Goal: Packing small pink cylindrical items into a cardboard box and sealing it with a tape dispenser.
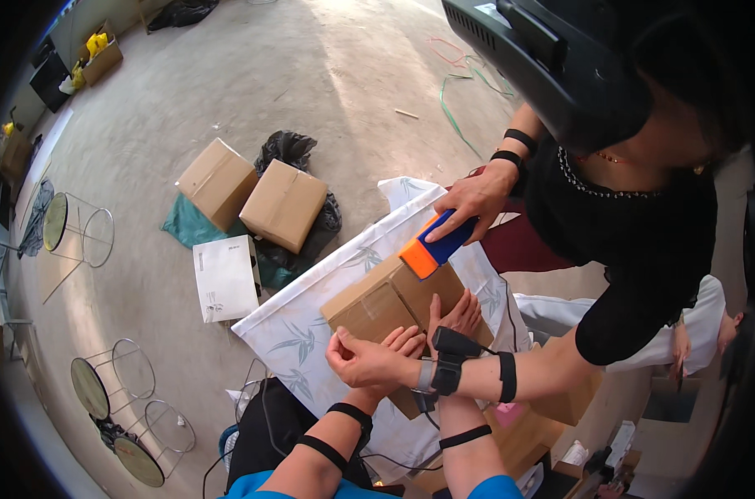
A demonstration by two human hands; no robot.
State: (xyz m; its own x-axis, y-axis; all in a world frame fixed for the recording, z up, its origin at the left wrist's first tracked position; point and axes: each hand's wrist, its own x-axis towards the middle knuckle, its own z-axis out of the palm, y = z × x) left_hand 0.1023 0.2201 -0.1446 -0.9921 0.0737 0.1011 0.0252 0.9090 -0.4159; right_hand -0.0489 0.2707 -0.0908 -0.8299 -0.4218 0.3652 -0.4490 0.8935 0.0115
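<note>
A brown cardboard box point(362, 301) lies on the cloth-covered table in front of me. My left hand point(404, 341) rests on its near side, fingers stretched out; a co-worker's hand point(362, 359) crosses over it and hides its back. My right hand point(458, 318) lies flat on the box's right part with spread fingers; the co-worker's wrist, wearing a black device point(452, 356), covers my wrist. The co-worker's other hand point(477, 202) grips an orange and blue tool point(431, 254), shaped like a tape dispenser, at the box's far edge.
A white cloth point(298, 345) with leaf prints covers the table. Two closed cardboard boxes point(284, 204) and a white carton point(227, 280) sit on the floor beyond its left edge. Round stools point(90, 387) stand at left. Another person's legs point(702, 312) show at right.
</note>
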